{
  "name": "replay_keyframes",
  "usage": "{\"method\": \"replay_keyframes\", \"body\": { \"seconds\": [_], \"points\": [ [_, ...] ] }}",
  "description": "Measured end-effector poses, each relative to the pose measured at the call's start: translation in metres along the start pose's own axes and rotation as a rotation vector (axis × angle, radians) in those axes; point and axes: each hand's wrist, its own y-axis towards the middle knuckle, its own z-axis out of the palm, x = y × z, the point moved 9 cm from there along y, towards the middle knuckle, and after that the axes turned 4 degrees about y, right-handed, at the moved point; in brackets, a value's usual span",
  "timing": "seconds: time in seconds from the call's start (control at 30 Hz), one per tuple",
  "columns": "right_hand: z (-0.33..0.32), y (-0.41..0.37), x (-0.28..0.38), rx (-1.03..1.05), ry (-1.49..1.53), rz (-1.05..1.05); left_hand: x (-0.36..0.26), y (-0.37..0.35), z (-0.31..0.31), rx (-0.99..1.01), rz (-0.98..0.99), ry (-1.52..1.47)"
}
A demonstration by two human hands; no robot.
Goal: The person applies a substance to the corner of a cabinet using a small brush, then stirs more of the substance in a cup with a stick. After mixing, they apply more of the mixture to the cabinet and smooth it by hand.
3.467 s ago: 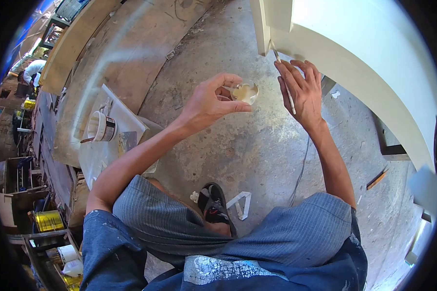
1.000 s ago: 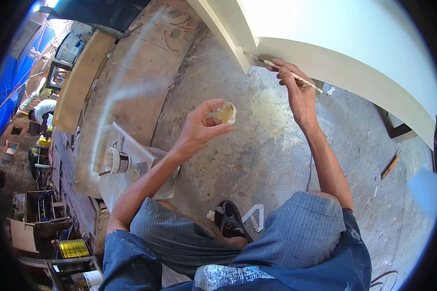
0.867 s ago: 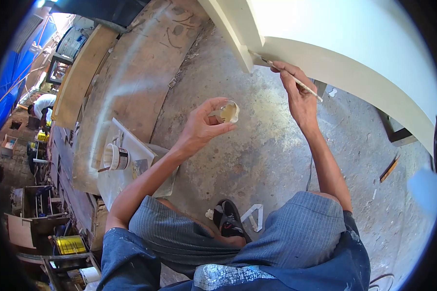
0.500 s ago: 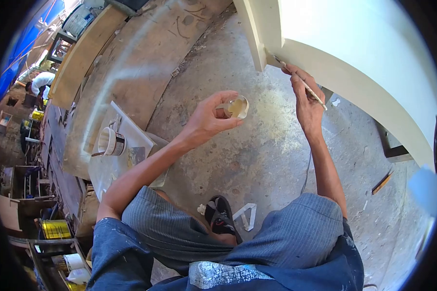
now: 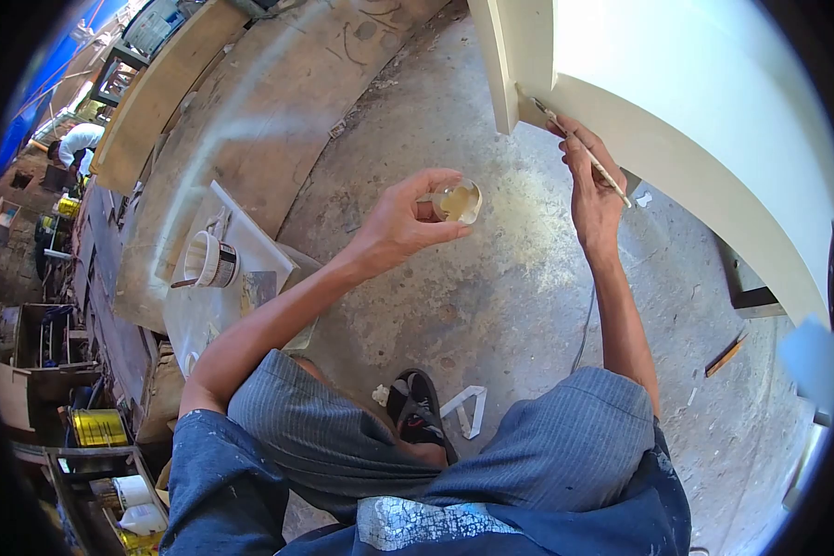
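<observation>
My left hand (image 5: pixel 403 215) is closed around a small cup (image 5: pixel 460 201) that holds a pale yellowish liquid. The cup is tipped so its mouth faces me, above the concrete floor. In my right hand (image 5: pixel 595 190) a thin paintbrush (image 5: pixel 605 172) is pinched between thumb and fingers. Its tip points up and left, close to the inner corner where a leg meets the curved edge of a cream-white piece of furniture (image 5: pixel 713 153). My right fingers are just below that curved edge.
On my left, a white tub (image 5: pixel 211 261) stands on a pale board (image 5: pixel 267 243). Pencil-like sticks (image 5: pixel 725 356) and a bent white strip (image 5: pixel 473 412) lie on the floor. Further left are yellow cans (image 5: pixel 98 427), and a person in white (image 5: pixel 79 141) bends over in the background.
The view has shifted slightly. My right hand and the brush are a little lower and further right, with the brush tip still near the corner. My left hand still holds the cup.
</observation>
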Motion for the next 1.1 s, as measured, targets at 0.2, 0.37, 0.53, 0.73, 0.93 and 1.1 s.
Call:
{"method": "replay_keyframes", "body": {
  "seconds": [0.2,0.37,0.53,0.73,0.93,1.1],
  "points": [
    [0.001,-0.004,-0.010,0.007,0.023,0.023,0.003,0.000,0.000,0.010,-0.002,-0.011],
    [0.000,-0.005,-0.005,0.000,0.038,0.012,0.001,-0.001,0.001,0.006,-0.003,0.003],
    [0.001,-0.001,-0.002,-0.004,0.014,-0.017,0.000,0.000,0.001,0.002,0.011,0.006],
    [0.001,-0.008,-0.017,-0.009,-0.047,-0.010,0.001,-0.001,0.001,0.013,-0.001,0.004],
    [0.001,-0.016,-0.016,0.004,-0.145,-0.055,0.001,-0.001,0.001,0.012,0.005,-0.011],
    [0.005,-0.013,0.009,-0.011,-0.166,-0.173,0.001,0.000,0.001,0.015,0.010,-0.007]
  ]
}}
